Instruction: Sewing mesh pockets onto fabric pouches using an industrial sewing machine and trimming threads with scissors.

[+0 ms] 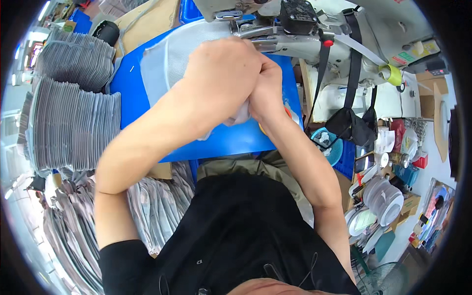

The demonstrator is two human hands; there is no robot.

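Observation:
A pale grey mesh fabric piece [184, 46] lies on the blue tabletop [241, 140], partly under the sewing machine head [233, 14]. My left hand [221, 61] is closed over this fabric, close in front of the machine, with its fingertips hidden. Beside it and partly behind it, my right hand [268, 91] is closed too, its fingers curled against the left. A bunched pale fold of the cloth [238, 115] hangs out below both hands. Exactly how each hand pinches the cloth is hidden. An orange and white round item shows behind my right wrist.
Tall stacks of grey fabric pieces [76, 125] stand along the left, with more pieces [157, 211] hanging below the table. A black pouch [349, 125] on straps hangs at the right, next to a blue-green basket [328, 147]. White reels [386, 199] sit further right.

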